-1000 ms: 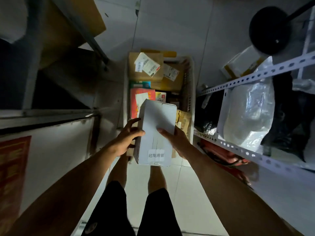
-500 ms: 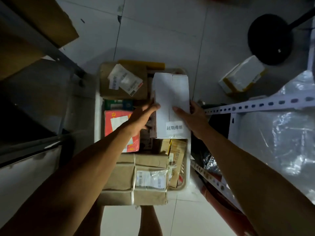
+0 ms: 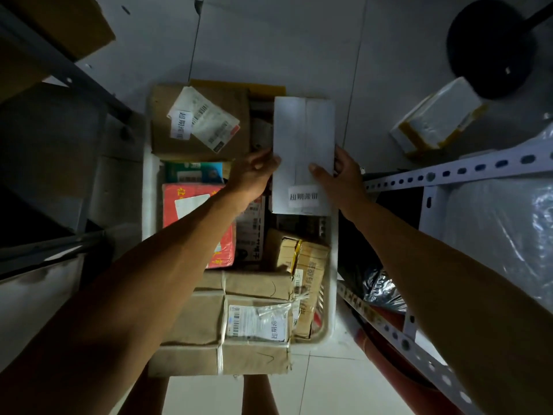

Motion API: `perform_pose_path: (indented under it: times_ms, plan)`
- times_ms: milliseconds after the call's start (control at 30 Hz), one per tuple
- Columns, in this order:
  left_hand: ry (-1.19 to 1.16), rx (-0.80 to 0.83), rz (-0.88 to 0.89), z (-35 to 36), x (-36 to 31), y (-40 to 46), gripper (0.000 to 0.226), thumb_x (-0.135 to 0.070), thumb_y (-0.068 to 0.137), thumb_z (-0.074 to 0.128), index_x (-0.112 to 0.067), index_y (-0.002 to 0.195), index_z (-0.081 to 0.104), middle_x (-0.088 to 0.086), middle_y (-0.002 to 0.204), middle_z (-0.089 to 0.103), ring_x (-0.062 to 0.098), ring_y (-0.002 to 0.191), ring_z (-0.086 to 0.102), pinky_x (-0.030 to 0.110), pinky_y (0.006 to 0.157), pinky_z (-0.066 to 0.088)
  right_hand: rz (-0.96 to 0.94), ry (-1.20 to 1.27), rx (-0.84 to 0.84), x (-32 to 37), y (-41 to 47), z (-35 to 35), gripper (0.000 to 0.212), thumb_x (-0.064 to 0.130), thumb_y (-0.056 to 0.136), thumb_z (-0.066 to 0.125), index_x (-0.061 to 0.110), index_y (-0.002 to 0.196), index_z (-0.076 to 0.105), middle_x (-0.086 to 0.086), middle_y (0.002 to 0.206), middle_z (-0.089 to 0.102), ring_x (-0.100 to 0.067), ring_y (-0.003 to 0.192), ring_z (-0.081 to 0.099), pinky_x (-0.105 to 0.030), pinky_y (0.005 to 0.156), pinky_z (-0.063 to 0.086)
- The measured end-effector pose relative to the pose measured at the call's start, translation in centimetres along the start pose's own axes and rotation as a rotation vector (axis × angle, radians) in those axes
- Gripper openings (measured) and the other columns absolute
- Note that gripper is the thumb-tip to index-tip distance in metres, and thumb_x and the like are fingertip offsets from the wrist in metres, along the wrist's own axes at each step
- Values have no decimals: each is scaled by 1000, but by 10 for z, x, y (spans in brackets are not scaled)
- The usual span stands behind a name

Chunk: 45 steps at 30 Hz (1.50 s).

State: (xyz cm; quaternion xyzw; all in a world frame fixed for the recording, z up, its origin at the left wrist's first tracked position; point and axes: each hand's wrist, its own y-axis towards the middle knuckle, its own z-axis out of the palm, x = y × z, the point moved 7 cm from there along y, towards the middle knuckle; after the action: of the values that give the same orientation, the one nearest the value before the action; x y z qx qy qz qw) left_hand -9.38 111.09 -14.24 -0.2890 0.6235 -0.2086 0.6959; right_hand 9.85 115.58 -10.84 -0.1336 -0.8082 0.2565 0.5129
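While both arms stretch forward over a white plastic crate (image 3: 148,205) standing on the tiled floor (image 3: 269,40), the two grips clasp one white box (image 3: 303,130) between them. The left grip (image 3: 254,175) curls against the box's left long edge, its thumb lying on the top face. The right grip (image 3: 342,172) wraps the right long edge, with its thumb also pressed on top. The box lies flat with its long side running away from the person, over the far right corner of the crate. A small label (image 3: 303,196) with printed characters sits at its near end. Whether the box rests on the parcels beneath it or hangs just above them cannot be told. To its left in the crate lies a brown carton (image 3: 233,136) bearing crumpled shipping slips, and nearer the person are a green packet (image 3: 194,172) and a red package (image 3: 191,205), partly hidden by the left forearm. At the near end, a paper-wrapped bundle (image 3: 194,324) tied with string overhangs the crate rim, and small tan cartons (image 3: 309,265) stand just beside it. A perforated metal shelf rail (image 3: 449,172) runs along the right, above a clear plastic bag (image 3: 493,235). On the floor beyond it lies a white parcel (image 3: 437,118) banded with yellow tape, near a black round base (image 3: 490,49).
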Motion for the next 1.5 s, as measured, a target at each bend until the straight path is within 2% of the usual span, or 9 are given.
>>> perform_pose_path:
  times_ms: [100,200,433,600,800,933,1200,1333,1500]
  plan:
    - [11,-95,6,-1,-20,14,9,-28,104,56,-28,107,65,-2,107,70,14,99,70,35,90,57,-7,-14,-1,14,17,9,58,23,96,68,22,149,45,-2,137,61,-16,112,62,-33,91,57]
    - [119,-219,19,-10,-25,22,25,-32,104,55,-24,125,66,4,116,70,20,103,70,39,90,60,-17,-65,4,26,25,19,56,25,97,67,23,148,44,1,134,59,-15,112,59,-30,92,53]
    - [286,-362,121,-32,-33,13,23,-27,101,62,-19,119,73,2,116,73,16,108,66,32,103,51,28,-121,35,34,35,38,59,24,98,65,21,151,40,-3,141,55,-15,117,54,-24,89,45]
    - [493,-574,161,-50,-56,4,17,-27,93,73,-22,107,79,2,113,76,23,110,68,19,95,44,58,-160,76,36,36,50,64,24,98,65,21,154,34,-6,144,53,-24,128,53,-36,104,48]
    - [616,-452,186,-48,-68,-34,26,-24,93,71,-18,118,75,2,118,75,21,108,70,34,101,54,98,-349,115,57,8,50,84,16,98,63,23,160,8,-10,148,44,-29,128,51,-32,90,45]
    - [722,-345,182,-35,-80,-93,24,-29,95,66,-17,115,72,4,116,74,24,102,70,38,89,58,10,-541,45,83,-46,32,60,23,99,61,21,150,31,-15,142,50,-34,117,59,-36,84,58]
    - [838,-250,-37,-43,-90,-269,29,-36,93,65,-17,114,72,5,119,72,28,112,67,36,92,56,-95,-955,434,111,-186,48,29,26,96,58,12,121,60,-15,125,63,-34,113,61,-32,84,50]
    - [863,-315,-118,-48,-68,-358,35,-31,85,69,-15,115,73,7,122,72,29,117,66,34,95,54,-202,-1042,620,127,-268,60,17,31,94,55,19,84,59,-14,107,67,-33,102,64,-29,72,44]
    - [774,-399,-165,-36,-51,-469,32,-22,95,62,-15,126,68,7,130,66,28,119,63,30,91,47,-316,-1216,773,140,-363,70,17,32,96,53,17,100,59,-6,102,62,-23,88,59,-28,68,45]
